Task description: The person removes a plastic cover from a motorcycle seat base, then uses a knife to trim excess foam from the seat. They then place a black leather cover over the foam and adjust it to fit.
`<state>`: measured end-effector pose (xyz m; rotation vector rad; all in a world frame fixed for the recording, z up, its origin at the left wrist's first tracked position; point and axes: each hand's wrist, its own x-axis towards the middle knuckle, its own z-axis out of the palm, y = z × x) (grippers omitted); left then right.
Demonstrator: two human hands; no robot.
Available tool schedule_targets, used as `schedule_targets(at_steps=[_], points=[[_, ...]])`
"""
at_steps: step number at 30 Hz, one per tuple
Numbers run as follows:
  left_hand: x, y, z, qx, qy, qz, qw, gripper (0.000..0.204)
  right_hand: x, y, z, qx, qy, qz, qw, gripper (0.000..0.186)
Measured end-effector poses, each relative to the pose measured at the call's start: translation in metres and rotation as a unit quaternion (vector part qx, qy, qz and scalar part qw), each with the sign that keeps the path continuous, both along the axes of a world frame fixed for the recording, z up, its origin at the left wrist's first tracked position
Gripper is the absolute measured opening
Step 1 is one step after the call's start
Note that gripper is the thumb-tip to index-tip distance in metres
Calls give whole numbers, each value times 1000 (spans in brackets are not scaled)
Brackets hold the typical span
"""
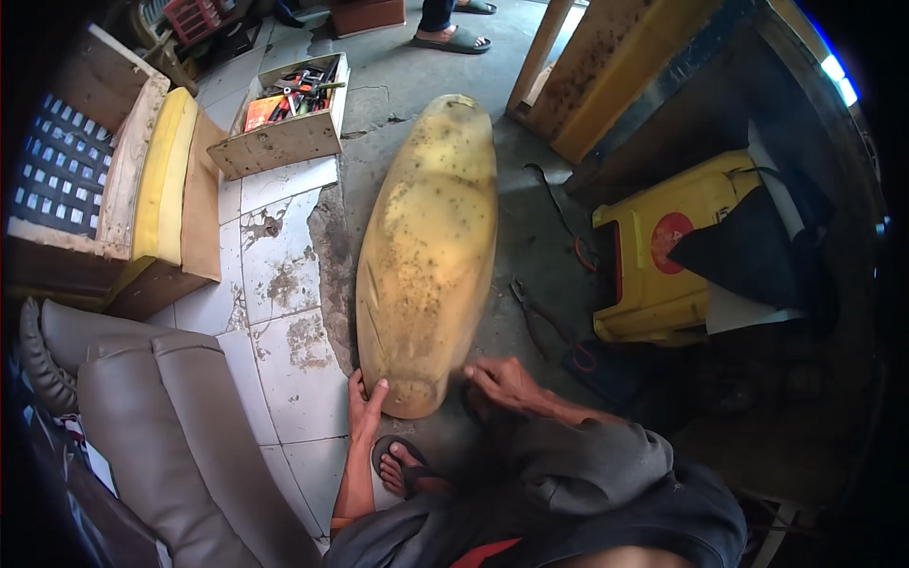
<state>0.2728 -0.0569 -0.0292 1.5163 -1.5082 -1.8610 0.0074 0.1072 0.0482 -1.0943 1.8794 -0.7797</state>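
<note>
- Yellow foam pad lies lengthwise on the floor, bare, no cover fitted.
- Left hand at its near left edge, right hand curled by the right; whether either grips, I cannot tell.

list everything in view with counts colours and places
long foam: one, stained yellow, centre
wooden box: one, pale, upper left
tools: several, mixed colours, in wooden box
foam block: one, yellow, left
basket: one, pinkish red, top left
long tool: one, dark, right of centre
pliers: one, reddish handles, right of centre
case: one, yellow, right
cloth: one, dark, over case
upholstery: grey-brown, lower left
tiles: several, white, left
sandals: two, dark, another person's, top
left hand: one, bare, at long foam's edge
right hand: one, bare, beside long foam
</note>
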Motion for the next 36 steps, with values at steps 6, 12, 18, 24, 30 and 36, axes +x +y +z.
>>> schedule_targets(at_steps=[6,12,18,24,30,36], points=[[8,-15,-3,10,-51,-45,998,69,2,22,-27,75,26,174,982,35],[9,-7,-7,-6,-26,-3,1000,70,17,-19,-37,83,39,264,960,32],[18,-15,-14,-13,-41,-12,999,74,19,-27,-33,77,41,282,955,29],[13,-11,-13,-26,-56,-39,997,71,4,4,-47,137,56,278,949,31],[12,14,-33,-49,-33,-48,997,65,-25,5,10,62,71,187,978,31],[16,45,-16,-157,-129,-57,977,60,-77,12,66,-95,175,-79,977,28]])
